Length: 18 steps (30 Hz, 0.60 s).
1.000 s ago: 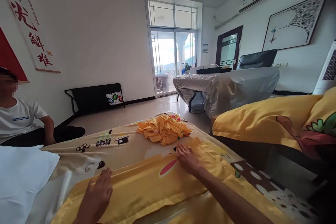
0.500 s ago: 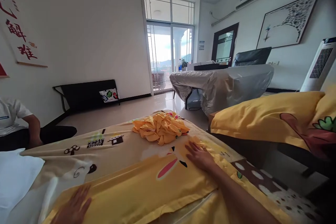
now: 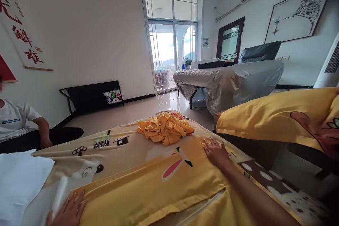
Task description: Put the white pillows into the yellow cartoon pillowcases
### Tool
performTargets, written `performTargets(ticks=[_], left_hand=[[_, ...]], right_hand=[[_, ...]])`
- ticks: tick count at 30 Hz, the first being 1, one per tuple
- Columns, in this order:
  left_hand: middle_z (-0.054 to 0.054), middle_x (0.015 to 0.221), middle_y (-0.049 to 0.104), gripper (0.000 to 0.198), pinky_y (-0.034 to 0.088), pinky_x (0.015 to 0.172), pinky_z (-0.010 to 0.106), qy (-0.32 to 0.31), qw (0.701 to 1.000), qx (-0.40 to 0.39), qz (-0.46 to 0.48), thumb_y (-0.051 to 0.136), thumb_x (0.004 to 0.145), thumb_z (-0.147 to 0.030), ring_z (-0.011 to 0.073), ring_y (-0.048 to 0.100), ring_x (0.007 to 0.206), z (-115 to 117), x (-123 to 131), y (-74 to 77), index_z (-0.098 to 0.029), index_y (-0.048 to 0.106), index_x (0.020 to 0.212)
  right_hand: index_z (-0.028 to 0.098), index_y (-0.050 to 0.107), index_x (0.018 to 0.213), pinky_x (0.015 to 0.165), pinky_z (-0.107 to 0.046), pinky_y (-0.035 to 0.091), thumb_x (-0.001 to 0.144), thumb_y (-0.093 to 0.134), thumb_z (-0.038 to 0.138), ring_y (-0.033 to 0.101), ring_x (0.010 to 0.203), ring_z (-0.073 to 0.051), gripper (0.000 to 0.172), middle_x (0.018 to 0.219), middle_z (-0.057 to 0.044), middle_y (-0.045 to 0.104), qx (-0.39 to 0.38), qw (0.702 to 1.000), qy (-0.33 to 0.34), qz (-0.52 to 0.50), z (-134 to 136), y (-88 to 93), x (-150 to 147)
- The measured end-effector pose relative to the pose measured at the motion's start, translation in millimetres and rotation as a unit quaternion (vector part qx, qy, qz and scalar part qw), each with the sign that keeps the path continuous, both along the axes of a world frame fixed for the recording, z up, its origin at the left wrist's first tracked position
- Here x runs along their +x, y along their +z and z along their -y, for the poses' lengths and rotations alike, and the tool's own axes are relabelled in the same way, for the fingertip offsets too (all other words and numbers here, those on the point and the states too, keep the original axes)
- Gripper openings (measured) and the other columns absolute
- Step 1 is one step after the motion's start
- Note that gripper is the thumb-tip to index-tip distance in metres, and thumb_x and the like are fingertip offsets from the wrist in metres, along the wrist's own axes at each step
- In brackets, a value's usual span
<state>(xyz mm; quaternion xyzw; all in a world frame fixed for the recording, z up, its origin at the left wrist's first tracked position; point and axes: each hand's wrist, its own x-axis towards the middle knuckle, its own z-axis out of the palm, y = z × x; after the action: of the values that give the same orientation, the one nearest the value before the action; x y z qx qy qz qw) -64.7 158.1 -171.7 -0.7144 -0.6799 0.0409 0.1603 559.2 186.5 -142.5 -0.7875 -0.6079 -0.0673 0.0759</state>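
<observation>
A yellow pillowcase-like cloth with a printed rabbit ear lies spread before me on the patterned bed cover. My left hand rests flat on its near left edge, fingers outstretched. Over at the far right part of the cloth, my right hand lies palm down with its fingers spread. A zipper or seam opening shows along the near side. Beyond the cloth sits a crumpled heap of yellow-orange fabric.
White fabric lies at the left, near a seated person in a white shirt. On the right, a yellow printed pillow rests on a dark support. Farther back stand a plastic-covered desk and a folded black frame.
My right hand has slid right along the cloth towards its edge. My left hand has shifted slightly left relative to the cloth. The view has turned a little to the left.
</observation>
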Motion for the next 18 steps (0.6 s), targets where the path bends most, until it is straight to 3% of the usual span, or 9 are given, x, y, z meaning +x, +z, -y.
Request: performTargets(ticks=[3,5,7,10,12,14,18], left_hand=[[0.01,0.144,0.038,0.06,0.017,0.109,0.059,-0.007,1.0,0.006,-0.006,0.025,0.077,-0.006,0.0264,0.034,0.135,1,73,27.6,-0.016,0.054,0.128],[0.015,0.149,0.025,0.059,0.021,0.107,0.059,-0.006,0.995,-0.073,0.069,0.019,0.082,-0.007,0.0269,0.025,0.139,-2,139,39.2,-0.005,0.038,0.138],[0.01,0.15,0.027,0.059,0.03,0.108,0.041,-0.034,0.989,-0.099,0.104,0.022,0.083,-0.008,0.0177,0.028,0.138,-4,205,40.4,-0.008,0.034,0.141],[0.007,0.148,0.033,0.057,0.032,0.108,0.032,-0.049,0.985,-0.096,0.135,0.021,0.086,-0.01,0.0139,0.032,0.136,-4,269,25.0,-0.012,0.036,0.14],[0.007,0.148,0.033,0.054,0.029,0.11,0.036,-0.057,0.985,-0.08,0.144,0.018,0.089,-0.016,0.016,0.031,0.136,-2,279,12.9,-0.014,0.037,0.14],[0.005,0.15,0.03,0.053,0.028,0.111,0.04,-0.065,0.984,-0.078,0.148,0.017,0.092,-0.025,0.0179,0.029,0.138,-3,267,6.0,-0.017,0.035,0.142],[0.003,0.152,0.023,0.053,0.024,0.112,0.048,-0.052,0.985,-0.094,0.134,0.022,0.093,-0.034,0.0213,0.022,0.14,-5,195,3.0,-0.022,0.03,0.143]], right_hand=[[0.0,0.037,0.14,0.107,-0.055,0.02,0.082,0.033,0.014,0.027,0.136,-0.034,0.06,0.146,-0.021,0.031,0.036,0.998,0.046,-0.007,5,12.0,-58],[0.013,0.042,0.14,0.105,-0.042,0.032,0.084,0.032,0.017,0.036,0.133,-0.026,0.057,0.144,-0.01,0.04,0.03,0.991,0.131,-0.016,9,10.3,-114],[0.031,0.047,0.135,0.104,-0.028,0.035,0.089,0.032,0.029,0.041,0.13,-0.019,0.049,0.14,0.005,0.046,0.03,0.977,0.208,-0.024,14,0.3,-169],[0.042,0.044,0.134,0.101,-0.028,0.038,0.093,0.026,0.035,0.045,0.127,-0.015,0.046,0.135,0.009,0.051,0.049,0.949,0.301,-0.074,23,-18.7,-224],[0.044,0.04,0.137,0.105,-0.03,0.035,0.093,0.023,0.04,0.042,0.129,-0.015,0.047,0.138,0.009,0.048,0.051,0.941,0.314,-0.111,27,-25.7,-231],[0.045,0.037,0.138,0.109,-0.031,0.029,0.091,0.027,0.048,0.036,0.133,-0.016,0.048,0.143,0.01,0.041,0.023,0.946,0.293,-0.136,26,-26.5,-217],[0.038,0.038,0.14,0.112,-0.039,0.024,0.089,0.025,0.055,0.027,0.138,-0.021,0.055,0.149,0.006,0.03,-0.034,0.965,0.229,-0.121,18,-20.8,-148]])
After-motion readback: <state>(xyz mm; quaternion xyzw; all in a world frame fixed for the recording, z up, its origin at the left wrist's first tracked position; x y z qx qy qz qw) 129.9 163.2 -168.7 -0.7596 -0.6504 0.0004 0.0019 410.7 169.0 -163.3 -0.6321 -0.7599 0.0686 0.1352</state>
